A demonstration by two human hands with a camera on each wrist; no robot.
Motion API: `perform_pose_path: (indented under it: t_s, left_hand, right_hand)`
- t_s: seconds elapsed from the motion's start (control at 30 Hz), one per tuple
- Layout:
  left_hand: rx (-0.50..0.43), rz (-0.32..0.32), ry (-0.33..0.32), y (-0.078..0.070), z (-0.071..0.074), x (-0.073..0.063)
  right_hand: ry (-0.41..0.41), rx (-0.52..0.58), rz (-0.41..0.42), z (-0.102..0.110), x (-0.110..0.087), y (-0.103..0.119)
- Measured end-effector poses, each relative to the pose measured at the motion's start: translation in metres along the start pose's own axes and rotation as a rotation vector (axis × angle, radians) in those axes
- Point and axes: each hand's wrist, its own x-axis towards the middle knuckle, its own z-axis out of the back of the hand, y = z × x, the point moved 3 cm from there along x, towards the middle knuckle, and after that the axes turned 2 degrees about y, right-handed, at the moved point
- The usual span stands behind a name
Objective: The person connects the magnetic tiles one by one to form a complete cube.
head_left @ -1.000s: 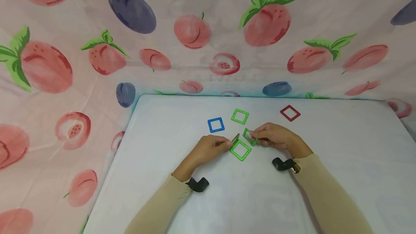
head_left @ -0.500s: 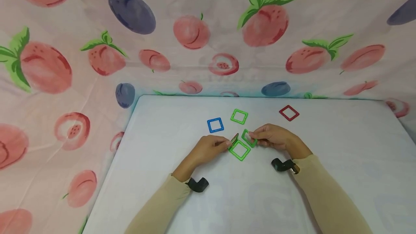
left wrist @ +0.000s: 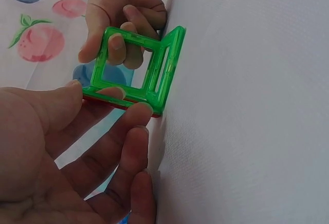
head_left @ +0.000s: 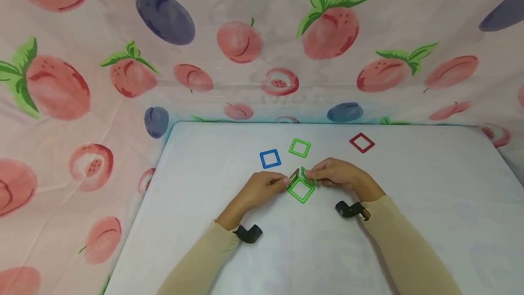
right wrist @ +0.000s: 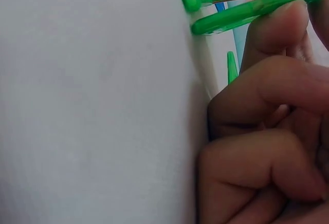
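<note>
In the head view, a green square frame tile point(head_left: 309, 195) lies flat on the white table between the hands. My left hand point(head_left: 262, 189) pinches a red-edged tile point(left wrist: 100, 99) between thumb and fingers. That tile stands up along the flat tile's upper left side. With its thumb and fingertips, my right hand point(head_left: 341, 174) pinches another green square tile point(left wrist: 136, 39). It stands upright at the flat tile's upper right side, close to the red-edged one. Whether all their edges touch is partly hidden by fingers. The right wrist view shows the right hand's other fingers curled against the table.
Behind the hands lie a blue square tile point(head_left: 262, 160) and a green square tile point(head_left: 301, 140). Farther right is a red square tile point(head_left: 355, 137). A fruit-printed cloth point(head_left: 319, 76) hangs beyond the table's back edge and along its left side.
My right hand has moved left with its green tile, turning it more upright and bringing it against the flat tile's side. The left hand has stayed nearly still. The head view has shifted slightly.
</note>
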Motion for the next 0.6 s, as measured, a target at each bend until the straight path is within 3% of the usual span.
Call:
perform_pose_path:
  t_s: [0.6]
  left_hand:
    - [0.004,0.006,0.0,-0.0005,0.0001,-0.0003]
  right_hand:
    - [0.039,0.015,0.025,-0.0026,-0.0037,0.0013]
